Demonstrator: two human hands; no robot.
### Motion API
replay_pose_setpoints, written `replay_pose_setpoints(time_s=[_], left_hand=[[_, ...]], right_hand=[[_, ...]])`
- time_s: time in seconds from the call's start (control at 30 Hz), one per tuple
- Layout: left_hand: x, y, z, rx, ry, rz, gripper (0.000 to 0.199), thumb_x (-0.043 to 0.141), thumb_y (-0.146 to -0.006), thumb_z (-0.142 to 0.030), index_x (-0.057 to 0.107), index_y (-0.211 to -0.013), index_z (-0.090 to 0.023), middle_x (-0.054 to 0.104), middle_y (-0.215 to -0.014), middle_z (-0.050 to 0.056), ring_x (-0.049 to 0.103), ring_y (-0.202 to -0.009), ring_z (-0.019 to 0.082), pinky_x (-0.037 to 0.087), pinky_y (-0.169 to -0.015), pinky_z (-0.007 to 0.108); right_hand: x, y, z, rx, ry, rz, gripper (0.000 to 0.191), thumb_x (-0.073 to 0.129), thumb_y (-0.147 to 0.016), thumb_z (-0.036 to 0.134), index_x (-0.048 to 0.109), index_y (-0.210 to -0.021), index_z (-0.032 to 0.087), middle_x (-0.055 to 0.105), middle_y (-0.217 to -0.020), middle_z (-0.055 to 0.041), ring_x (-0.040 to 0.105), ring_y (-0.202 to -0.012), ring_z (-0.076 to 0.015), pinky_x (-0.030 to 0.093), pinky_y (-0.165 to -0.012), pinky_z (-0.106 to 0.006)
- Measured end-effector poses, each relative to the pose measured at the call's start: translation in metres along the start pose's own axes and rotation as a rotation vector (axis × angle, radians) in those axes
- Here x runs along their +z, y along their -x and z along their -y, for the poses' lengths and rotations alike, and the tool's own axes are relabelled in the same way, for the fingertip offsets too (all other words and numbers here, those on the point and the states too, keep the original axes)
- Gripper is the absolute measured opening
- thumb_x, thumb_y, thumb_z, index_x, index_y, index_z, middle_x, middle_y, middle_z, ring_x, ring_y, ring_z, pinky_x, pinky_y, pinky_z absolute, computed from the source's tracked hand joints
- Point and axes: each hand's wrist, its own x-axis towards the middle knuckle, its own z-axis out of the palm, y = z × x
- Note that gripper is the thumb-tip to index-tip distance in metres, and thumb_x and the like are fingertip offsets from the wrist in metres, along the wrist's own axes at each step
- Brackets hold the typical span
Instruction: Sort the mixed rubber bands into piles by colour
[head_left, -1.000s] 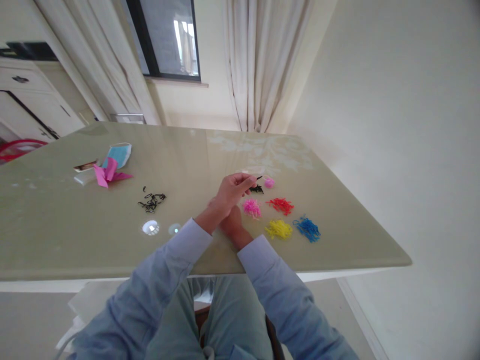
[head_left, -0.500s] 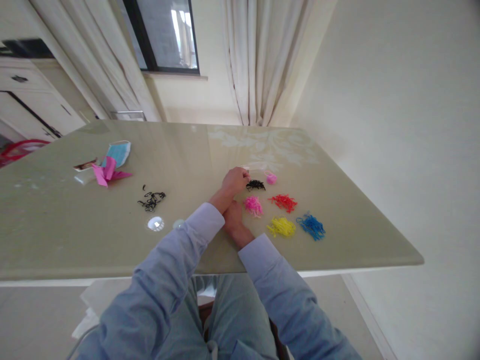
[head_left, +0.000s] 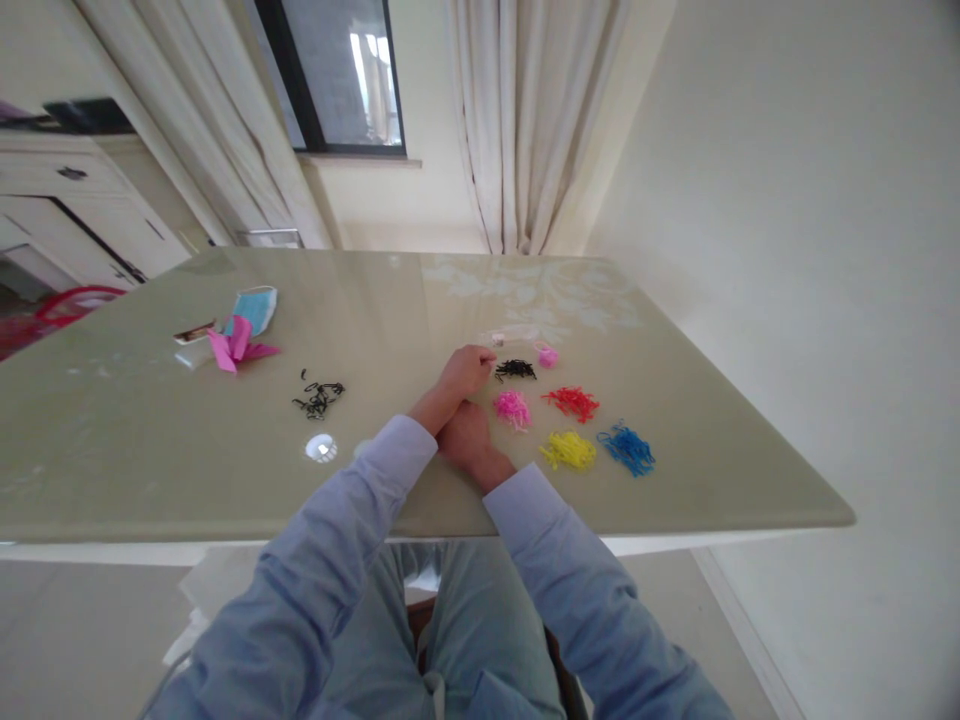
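Observation:
My left hand (head_left: 468,370) is closed, its fingertips pressed together just left of a small pile of black rubber bands (head_left: 516,369). Whatever those fingers may hold is too small to make out. Beneath the left wrist lies my right hand (head_left: 466,434), its fingers mostly hidden by the left forearm. Close by on the right are piles of pink rubber bands (head_left: 513,409), red rubber bands (head_left: 572,402), yellow rubber bands (head_left: 569,450) and blue rubber bands (head_left: 628,448). Behind the black pile sits a small round pink item (head_left: 548,356).
A looser scatter of black bands (head_left: 320,400) lies left of my arms on the glossy table (head_left: 172,460). Farther left are a pink folded paper (head_left: 238,347) and a blue face mask (head_left: 255,308). Something clear, perhaps plastic (head_left: 517,332), rests beyond my left hand.
My left hand has drawn slightly left, away from the black pile. The right hand stays under the left wrist. The whole view has shifted a little.

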Motion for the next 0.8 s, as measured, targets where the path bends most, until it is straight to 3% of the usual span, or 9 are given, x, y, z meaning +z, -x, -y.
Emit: replay_pose_setpoints(time_s=[0.2, 0.43, 0.57, 0.8], left_hand=[[-0.016, 0.025, 0.008, -0.037, 0.097, -0.104, 0.024, 0.057, -0.082, -0.015, 0.077, -0.093, -0.017, 0.076, -0.088, 0.008, 0.068, -0.080, 0.019, 0.052, -0.082, 0.031], [-0.048, 0.081, 0.059, -0.041, 0.222, -0.388, 0.015, 0.063, -0.075, -0.015, 0.076, -0.080, -0.021, 0.074, -0.086, 0.007, 0.065, -0.080, 0.020, 0.050, -0.084, 0.032], [-0.063, 0.101, 0.074, -0.033, 0.234, -0.362, 0.015, 0.062, -0.075, -0.014, 0.075, -0.078, -0.021, 0.074, -0.086, 0.007, 0.065, -0.083, 0.022, 0.048, -0.086, 0.033], [-0.062, 0.129, 0.068, 0.117, 0.094, -0.151, 0.021, 0.057, -0.083, -0.017, 0.076, -0.092, -0.021, 0.075, -0.093, 0.008, 0.066, -0.088, 0.023, 0.048, -0.086, 0.035]], right_hand=[[-0.003, 0.004, 0.001, -0.042, 0.054, 0.000, 0.025, 0.057, -0.087, 0.024, 0.078, -0.096, 0.014, 0.076, -0.096, -0.0174, 0.070, -0.088, -0.0261, 0.050, -0.076, -0.032], [-0.007, 0.006, 0.000, -0.081, -0.060, -0.103, 0.027, 0.051, -0.093, 0.025, 0.078, -0.095, 0.022, 0.076, -0.098, -0.0061, 0.068, -0.089, -0.0172, 0.046, -0.077, -0.024], [-0.003, 0.005, -0.004, -0.075, -0.243, -0.226, 0.026, 0.052, -0.092, 0.023, 0.076, -0.101, 0.021, 0.077, -0.103, -0.0054, 0.069, -0.093, -0.0165, 0.047, -0.086, -0.026], [-0.004, 0.007, -0.005, -0.029, -0.391, -0.377, 0.026, 0.053, -0.087, 0.029, 0.077, -0.094, 0.019, 0.077, -0.097, -0.0076, 0.069, -0.088, -0.0187, 0.051, -0.083, -0.031]])
